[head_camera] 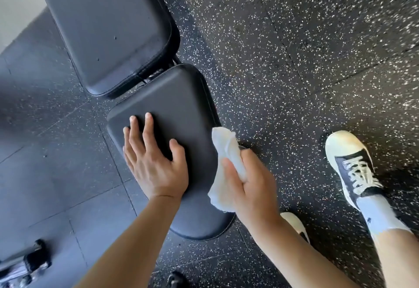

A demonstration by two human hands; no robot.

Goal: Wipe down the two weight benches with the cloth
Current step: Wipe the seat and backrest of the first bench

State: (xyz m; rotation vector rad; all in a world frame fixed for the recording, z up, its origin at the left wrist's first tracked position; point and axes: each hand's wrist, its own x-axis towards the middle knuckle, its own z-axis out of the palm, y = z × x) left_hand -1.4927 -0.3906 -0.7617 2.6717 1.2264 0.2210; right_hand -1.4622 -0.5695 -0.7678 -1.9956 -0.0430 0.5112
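One black padded weight bench fills the middle of the head view, with its seat pad (179, 106) nearest me and its longer back pad (106, 27) beyond it. My left hand (154, 163) lies flat on the seat pad's left part, fingers spread and holding nothing. My right hand (251, 183) grips a crumpled white cloth (226, 151) against the seat pad's right edge. A second bench is not in view.
Black speckled rubber floor tiles (294, 49) surround the bench. My right foot in a dark sneaker with white laces (351, 165) stands to the right. A metal frame part with black ends (27, 262) lies at the bottom left. A pale wall (15, 0) shows top left.
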